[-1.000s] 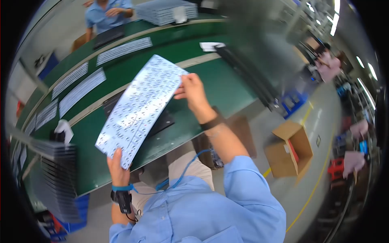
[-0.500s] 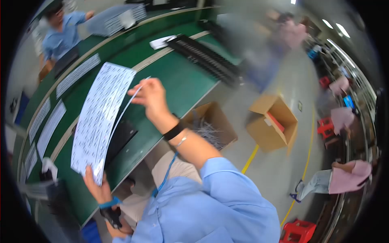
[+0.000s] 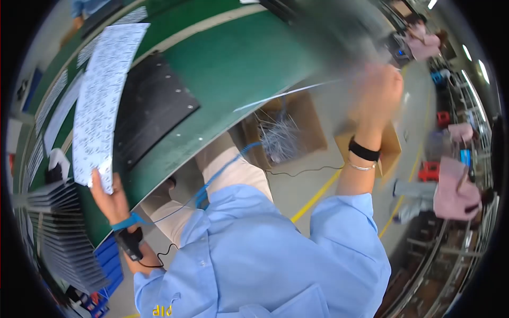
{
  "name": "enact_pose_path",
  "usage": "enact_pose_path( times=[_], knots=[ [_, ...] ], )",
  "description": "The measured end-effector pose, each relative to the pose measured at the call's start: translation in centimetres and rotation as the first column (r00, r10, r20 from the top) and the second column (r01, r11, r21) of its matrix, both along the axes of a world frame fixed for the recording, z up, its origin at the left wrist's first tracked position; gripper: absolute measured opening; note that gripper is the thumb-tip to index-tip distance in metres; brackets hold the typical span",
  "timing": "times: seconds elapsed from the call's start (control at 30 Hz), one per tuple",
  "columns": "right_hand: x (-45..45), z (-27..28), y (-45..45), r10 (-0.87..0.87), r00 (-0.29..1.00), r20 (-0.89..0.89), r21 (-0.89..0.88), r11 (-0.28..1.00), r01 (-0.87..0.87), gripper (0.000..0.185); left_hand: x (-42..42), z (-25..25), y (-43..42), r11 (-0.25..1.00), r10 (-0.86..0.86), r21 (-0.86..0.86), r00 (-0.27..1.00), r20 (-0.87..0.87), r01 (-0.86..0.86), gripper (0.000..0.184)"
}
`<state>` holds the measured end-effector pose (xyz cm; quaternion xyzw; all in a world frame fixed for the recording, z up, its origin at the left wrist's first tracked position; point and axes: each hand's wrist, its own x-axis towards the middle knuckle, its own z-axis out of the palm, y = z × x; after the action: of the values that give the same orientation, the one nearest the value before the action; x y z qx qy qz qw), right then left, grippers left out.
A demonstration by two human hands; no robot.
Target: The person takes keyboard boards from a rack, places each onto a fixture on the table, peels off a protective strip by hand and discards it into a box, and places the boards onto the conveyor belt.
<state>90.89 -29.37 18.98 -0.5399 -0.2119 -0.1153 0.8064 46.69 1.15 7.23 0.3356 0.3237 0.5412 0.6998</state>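
My left hand (image 3: 110, 199) grips the lower end of a long white panel (image 3: 103, 100) covered with rows of small dark marks. The panel is tilted up over the green bench. Out to the right, my right hand (image 3: 377, 93) is blurred by motion, with its fingers closed at the end of a thin white strip (image 3: 286, 94). The strip stretches left from the hand, above an open cardboard box (image 3: 310, 119) with many thin strips (image 3: 278, 139) in it. A black plate (image 3: 154, 106) lies on the bench beside the panel.
The green bench (image 3: 228, 47) curves across the upper left. Other marked panels (image 3: 62, 114) lie along its far side. A stack of dark trays (image 3: 69, 233) stands at the lower left. A second cardboard box (image 3: 391, 151) is behind my right forearm. People in pink (image 3: 456, 188) are at the right.
The thin strip has come away from the panel's edge, and my right hand has carried it right, past the bench edge. My left hand still holds the panel. The view has shifted.
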Motion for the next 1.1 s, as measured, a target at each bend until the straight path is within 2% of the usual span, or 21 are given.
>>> enact_pose_path(
  times=[0.03,0.13,0.17,0.2,0.27,0.3,0.37,0.43,0.5,0.53,0.6,0.63,0.67,0.73,0.77,0.8,0.9,0.93,1.0,1.03,1.1],
  knots=[
    [-0.7,0.6,-1.6,-0.141,0.989,0.047,-0.06,0.988,0.143,0.019,-0.4,0.1,-0.1,0.998,-0.037,0.043,0.999,-0.019,0.037,0.02],
    [-0.5,-0.4,-5.3,-0.301,0.946,0.123,-0.176,0.931,0.319,0.017,-0.1,0.4,-0.6,0.995,-0.056,0.083,0.996,-0.075,0.062,0.022],
    [-2.0,-0.3,-5.7,-0.314,0.939,0.141,-0.168,0.927,0.335,0.017,-0.9,0.8,-0.1,0.994,-0.058,0.086,0.995,-0.086,0.065,0.021],
    [-1.6,-1.9,-6.3,-0.357,0.906,0.227,-0.265,0.873,0.41,0.017,-0.7,1.0,-0.3,0.994,-0.047,0.088,0.992,-0.115,0.057,0.02],
    [-0.5,-4.7,-6.5,-0.38,0.869,0.317,-0.342,0.809,0.479,0.016,-0.4,1.2,-0.5,0.996,-0.03,0.085,0.993,-0.118,0.04,0.022],
    [-0.1,-6.1,-6.0,-0.396,0.85,0.348,-0.319,0.803,0.504,0.015,-0.1,1.6,-0.7,0.996,-0.015,0.083,0.989,-0.147,0.028,0.022],
    [0.7,-9.6,-5.6,-0.408,0.837,0.364,-0.297,0.801,0.519,0.014,0.7,2.2,-1.7,0.996,0.007,0.087,0.982,-0.19,0.01,0.022],
    [2.2,-13.3,-4.2,-0.37,0.903,0.221,-0.44,0.788,0.431,0.017,1.2,2.7,-2.3,0.998,0.036,0.067,0.968,-0.248,-0.02,0.028],
    [4.1,-19.5,-4.2,-0.255,0.946,0.201,-0.737,0.597,0.317,0.024,-0.8,1.4,-1.2,0.992,-0.075,0.083,0.967,-0.242,0.097,0.034],
    [3.7,-21.4,-3.7,-0.199,0.941,0.274,-0.807,0.485,0.337,0.03,-0.5,1.8,-1.5,0.987,-0.102,0.093,0.962,-0.255,0.129,0.038],
    [4.4,-26.2,-2.7,-0.165,0.979,0.122,-0.709,0.675,0.203,0.031,0.9,2.3,-2.3,0.989,0.006,0.143,0.966,-0.26,0.033,0.033],
    [2.7,-24.3,-1.4,-0.114,0.983,-0.144,-0.648,0.762,-0.007,0.03,0.9,2.5,-2.5,0.988,-0.015,0.142,0.965,-0.261,0.054,0.036],
    [0.1,-20.6,0.4,-0.04,0.914,-0.403,-0.537,0.819,-0.202,0.03,0.7,3.0,-2.8,0.987,-0.073,0.119,0.96,-0.269,0.108,0.041],
    [-3.1,-16.6,3.4,0.175,0.901,-0.398,-0.436,0.828,-0.353,0.031,0.1,2.7,-2.6,0.979,-0.146,0.104,0.959,-0.242,0.175,0.054],
    [-4.8,-14.3,4.9,0.303,0.842,-0.446,-0.337,0.815,-0.472,0.033,0.3,2.9,-2.7,0.977,-0.154,0.11,0.96,-0.235,0.184,0.054],
    [-6.5,-12.2,6.3,0.423,0.771,-0.476,-0.238,0.782,-0.576,0.035,0.6,3.2,-2.9,0.972,-0.187,0.102,0.958,-0.216,0.213,0.053],
    [-11.8,-9.0,10.1,0.707,0.446,-0.548,-0.052,0.504,-0.862,0.042,1.0,3.1,-3.0,0.96,-0.247,0.093,0.957,-0.152,0.263,0.052],
    [-13.5,-8.8,11.4,0.772,0.324,-0.547,0.002,0.388,-0.922,0.045,0.9,3.0,-3.0,0.958,-0.262,0.08,0.955,-0.137,0.274,0.052],
    [-16.3,-9.0,13.9,0.82,0.145,-0.553,0.143,0.265,-0.954,0.046,0.8,2.7,-2.7,0.965,-0.236,0.088,0.963,-0.132,0.249,0.051],
    [-17.1,-8.9,15.1,0.847,0.105,-0.522,0.171,0.225,-0.959,0.045,0.8,2.8,-2.7,0.959,-0.26,0.08,0.956,-0.138,0.273,0.051],
    [-18.3,-7.9,16.6,0.836,0.113,-0.537,0.202,0.257,-0.945,0.036,1.0,3.6,-2.7,0.945,-0.307,0.069,0.941,-0.142,0.319,0.05]
  ],
)
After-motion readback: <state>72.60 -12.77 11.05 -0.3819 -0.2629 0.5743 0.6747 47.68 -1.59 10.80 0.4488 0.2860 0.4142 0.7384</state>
